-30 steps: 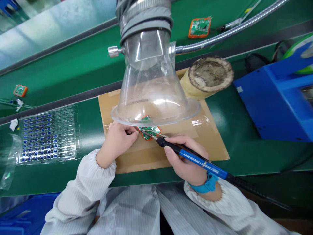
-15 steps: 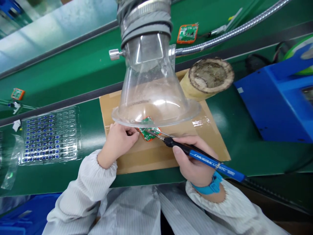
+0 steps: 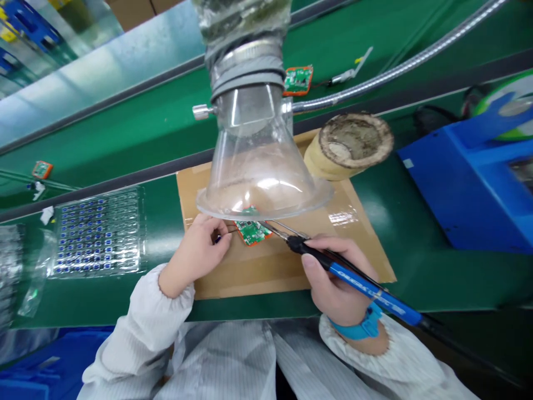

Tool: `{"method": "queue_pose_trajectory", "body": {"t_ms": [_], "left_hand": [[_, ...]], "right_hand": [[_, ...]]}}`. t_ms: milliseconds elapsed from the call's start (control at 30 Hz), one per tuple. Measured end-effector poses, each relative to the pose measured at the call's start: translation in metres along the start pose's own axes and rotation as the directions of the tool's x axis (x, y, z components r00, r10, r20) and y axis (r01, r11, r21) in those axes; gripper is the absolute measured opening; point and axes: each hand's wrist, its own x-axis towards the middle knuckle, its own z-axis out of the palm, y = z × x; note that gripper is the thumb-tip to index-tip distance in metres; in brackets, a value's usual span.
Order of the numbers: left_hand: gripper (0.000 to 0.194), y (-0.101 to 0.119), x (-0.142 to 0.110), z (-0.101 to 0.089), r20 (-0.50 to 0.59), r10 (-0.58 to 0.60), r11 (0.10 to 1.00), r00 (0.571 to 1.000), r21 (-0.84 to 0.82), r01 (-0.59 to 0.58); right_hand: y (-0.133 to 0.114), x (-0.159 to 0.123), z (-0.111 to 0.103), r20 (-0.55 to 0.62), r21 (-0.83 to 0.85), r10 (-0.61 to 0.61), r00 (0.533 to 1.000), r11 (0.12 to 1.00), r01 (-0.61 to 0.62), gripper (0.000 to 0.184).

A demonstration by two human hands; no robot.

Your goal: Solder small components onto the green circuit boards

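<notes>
On a sheet of cardboard (image 3: 233, 278) lies a green circuit board (image 3: 252, 233) with an orange edge. My left hand (image 3: 202, 244) is closed in a pinch at the board's left side, on a small dark blue part (image 3: 216, 239) with thin wire leads reaching the board. My right hand (image 3: 339, 275) grips a blue and black soldering iron (image 3: 362, 284); its tip is at the right of the board. Beside the tip runs a second thin metal rod, its kind unclear. A clear fume hood (image 3: 262, 172) hangs above and covers the board's far edge.
A clear tray of small blue parts (image 3: 97, 233) lies to the left. A stained, pale yellow round pot (image 3: 350, 147) and a blue box-shaped unit (image 3: 466, 178) stand on the right. Another board (image 3: 298, 80) rests on the green strip behind the hood, near a metal hose (image 3: 400, 72).
My left hand has drawn slightly left from the board, showing the wire leads. The iron has moved a little right, its tip now nearer the board's right edge. The view has shifted slightly.
</notes>
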Motion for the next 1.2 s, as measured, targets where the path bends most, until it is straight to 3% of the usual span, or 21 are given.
{"method": "queue_pose_trajectory", "body": {"t_ms": [67,167,233,267,333,400,467,500,533,567,600,700,800,867,967,1033,1200], "left_hand": [[0.02,-0.007,-0.004,-0.013,0.083,-0.109,0.957,0.991,-0.259,0.127],[0.023,-0.026,-0.001,-0.039,0.29,-0.199,0.717,0.936,-0.608,0.341],[0.023,-0.043,0.01,-0.059,0.314,-0.23,0.575,0.921,-0.72,0.388],[0.022,-0.052,0.017,-0.069,0.265,-0.249,0.532,0.931,-0.766,0.361],[0.019,-0.072,0.036,-0.092,0.06,-0.288,0.497,0.956,-0.844,0.202],[0.014,-0.094,0.054,-0.119,-0.212,-0.33,0.53,0.92,-0.848,-0.005],[0.012,-0.118,0.061,-0.15,-0.482,-0.377,0.675,0.791,-0.727,-0.121],[0.014,-0.131,0.058,-0.165,-0.608,-0.387,0.779,0.693,-0.617,-0.107],[0.017,-0.144,0.049,-0.18,-0.704,-0.38,0.864,0.6,-0.501,-0.041],[0.019,-0.156,0.036,-0.193,-0.759,-0.362,0.913,0.541,-0.406,0.04],[0.02,-0.167,0.019,-0.203,-0.772,-0.354,0.931,0.528,-0.347,0.117],[0.021,-0.19,-0.045,-0.212,-0.663,-0.409,0.912,0.627,-0.282,0.297],[0.026,-0.2,-0.094,-0.191,-0.448,-0.449,0.879,0.773,-0.067,0.472],[0.026,-0.201,-0.109,-0.169,-0.372,-0.415,0.861,0.83,0.134,0.491],[0.025,-0.196,-0.11,-0.145,-0.405,-0.279,0.797,0.871,0.409,0.445],[0.021,-0.192,-0.106,-0.141,-0.414,-0.232,0.732,0.88,0.522,0.438],[0.015,-0.196,-0.104,-0.15,-0.396,-0.246,0.687,0.885,0.573,0.447]], "right_hand": [[0.001,-0.002,-0.001,-0.028,-0.008,0.013,1.0,1.0,-0.013,0.015],[0.004,-0.002,-0.001,-0.091,-0.011,0.016,0.996,1.0,-0.017,0.017],[0.006,0.0,0.001,-0.113,0.005,-0.014,0.993,1.0,0.014,0.018],[0.007,0.002,0.002,-0.122,0.015,-0.03,0.992,0.999,0.032,0.018],[0.008,0.004,0.003,-0.134,0.025,-0.043,0.99,0.999,0.047,0.016],[0.007,0.005,0.003,-0.137,0.018,-0.029,0.99,0.999,0.032,0.015],[0.005,0.006,0.004,-0.157,0.004,-0.009,0.988,1.0,0.009,0.015],[0.003,0.008,0.004,-0.161,-0.004,0.007,0.987,1.0,-0.008,0.016],[0.0,0.009,0.004,-0.172,-0.005,0.011,0.985,1.0,-0.012,0.016],[-0.002,0.01,0.005,-0.179,-0.002,0.02,0.984,1.0,-0.021,0.018],[-0.004,0.011,0.006,-0.179,0.007,0.036,0.983,0.999,-0.035,0.019],[-0.008,0.01,0.009,-0.175,0.061,0.098,0.98,0.994,-0.089,0.023],[-0.007,0.006,0.012,-0.174,0.083,0.15,0.973,0.987,-0.138,0.026],[-0.007,0.004,0.014,-0.18,0.07,0.165,0.97,0.985,-0.155,0.028],[-0.009,0.006,0.017,-0.197,0.04,0.159,0.968,0.987,-0.154,0.03],[-0.011,0.008,0.017,-0.198,0.028,0.134,0.971,0.991,-0.131,0.031],[-0.002,0.004,0.01,-0.198,0.037,0.155,0.968,0.988,-0.15,0.032]]}}
